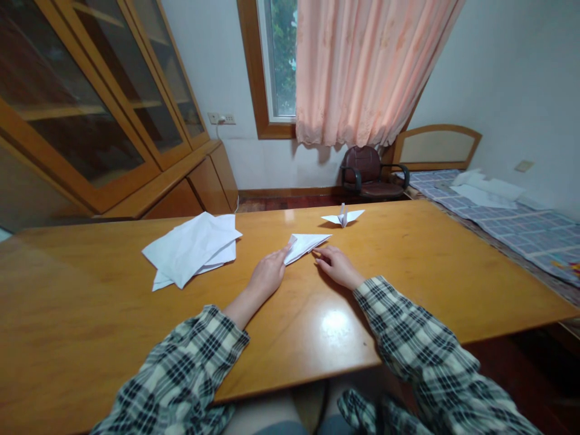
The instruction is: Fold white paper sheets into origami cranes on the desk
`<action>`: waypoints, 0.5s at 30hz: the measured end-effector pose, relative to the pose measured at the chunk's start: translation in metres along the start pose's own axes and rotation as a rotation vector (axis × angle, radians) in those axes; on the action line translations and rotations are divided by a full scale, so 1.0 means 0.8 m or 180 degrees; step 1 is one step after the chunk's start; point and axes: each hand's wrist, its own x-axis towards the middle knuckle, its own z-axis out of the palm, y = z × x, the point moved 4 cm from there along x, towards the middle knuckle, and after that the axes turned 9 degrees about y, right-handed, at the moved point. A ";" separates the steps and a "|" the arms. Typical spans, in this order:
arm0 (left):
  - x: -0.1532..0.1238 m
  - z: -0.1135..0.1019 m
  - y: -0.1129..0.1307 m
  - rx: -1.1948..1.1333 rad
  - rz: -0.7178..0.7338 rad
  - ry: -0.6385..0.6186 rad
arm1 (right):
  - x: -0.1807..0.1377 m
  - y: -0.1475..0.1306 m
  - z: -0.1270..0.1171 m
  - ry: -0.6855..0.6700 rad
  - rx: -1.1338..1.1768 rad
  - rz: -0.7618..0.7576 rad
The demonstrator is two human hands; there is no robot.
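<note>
A partly folded white paper (pixel 304 244) lies flat on the wooden table (pixel 408 272) in front of me. My left hand (pixel 268 273) rests on the paper's left edge, fingers stretched out and pressing it down. My right hand (pixel 338 266) lies at the paper's right corner, its fingertips touching the fold, fingers mostly flat. Beyond the paper stands a finished white paper crane (pixel 342 217). Both my arms wear checked sleeves.
A loose stack of white sheets (pixel 193 248) lies on the table to the left. A glass-fronted wooden cabinet (pixel 99 115) stands at left, a dark chair (pixel 369 172) under the pink curtain (pixel 362 66), and a bed (pixel 507 217) at right.
</note>
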 end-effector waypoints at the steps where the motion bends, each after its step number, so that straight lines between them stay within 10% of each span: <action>1: 0.000 -0.001 0.000 0.0033 -0.0016 -0.0010 | 0.000 0.000 0.000 0.0019 0.0040 0.0002; 15: -0.008 -0.002 0.022 -0.0005 0.0017 -0.0032 | 0.009 -0.004 0.029 0.0249 0.2284 0.0485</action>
